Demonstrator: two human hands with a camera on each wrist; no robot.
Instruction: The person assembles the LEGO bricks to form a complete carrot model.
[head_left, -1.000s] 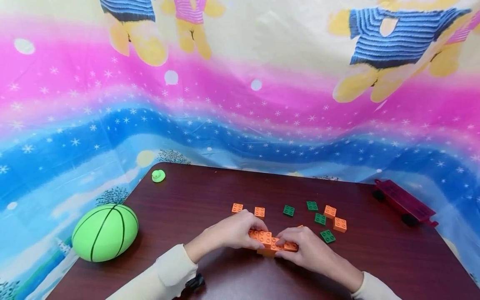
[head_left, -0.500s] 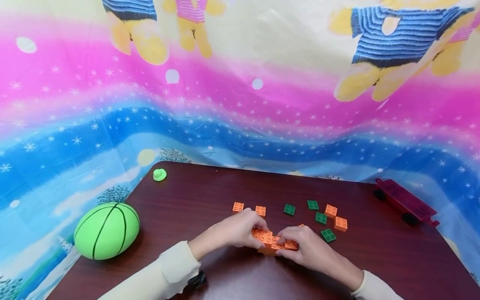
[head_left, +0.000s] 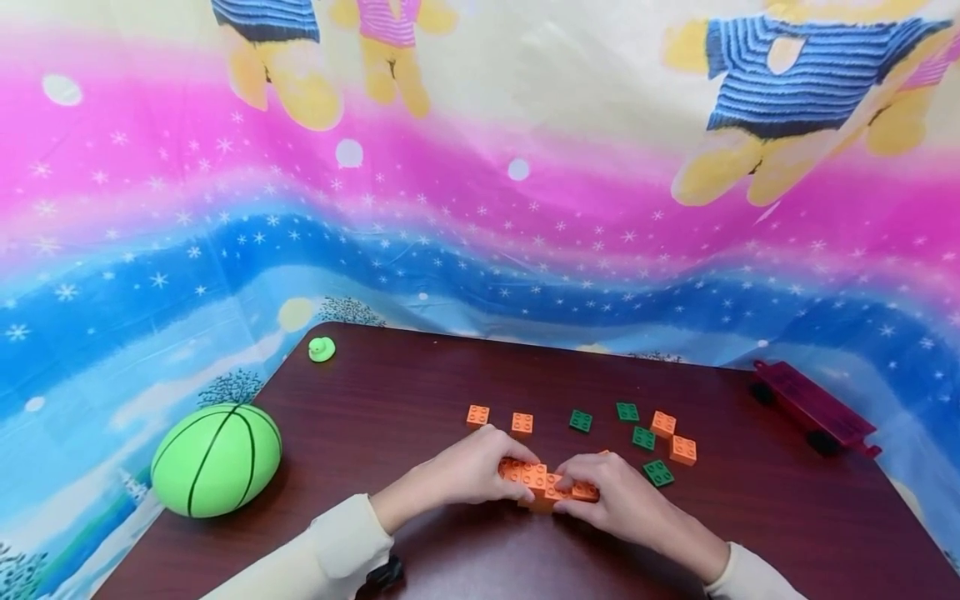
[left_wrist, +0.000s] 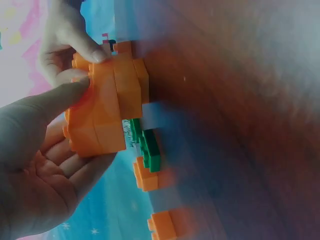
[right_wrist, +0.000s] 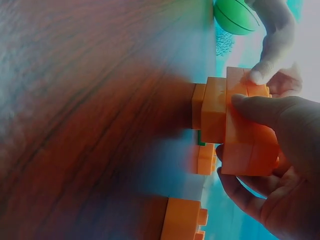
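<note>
Both hands hold one joined block of orange toy bricks [head_left: 534,477] low over the dark table. My left hand [head_left: 474,467] grips its left end, thumb along the near side and fingers curled behind, as the left wrist view shows with the orange bricks [left_wrist: 102,110]. At the other end my right hand [head_left: 613,493] pinches the bricks between thumb and fingers. From the right wrist view, the joined bricks [right_wrist: 245,130] form a wide upper layer with narrower layers stepping down toward the tabletop. Fingers hide parts of the top studs.
Loose orange bricks [head_left: 477,415] and green bricks [head_left: 581,420] lie beyond the hands and to the right. A green ball [head_left: 217,461] sits on the left edge, a green rubber duck [head_left: 322,349] at the far left corner. On the right is a red toy skateboard [head_left: 813,406].
The head view has shifted slightly. Both hands keep their grip on the orange bricks, and the loose bricks stay in place.
</note>
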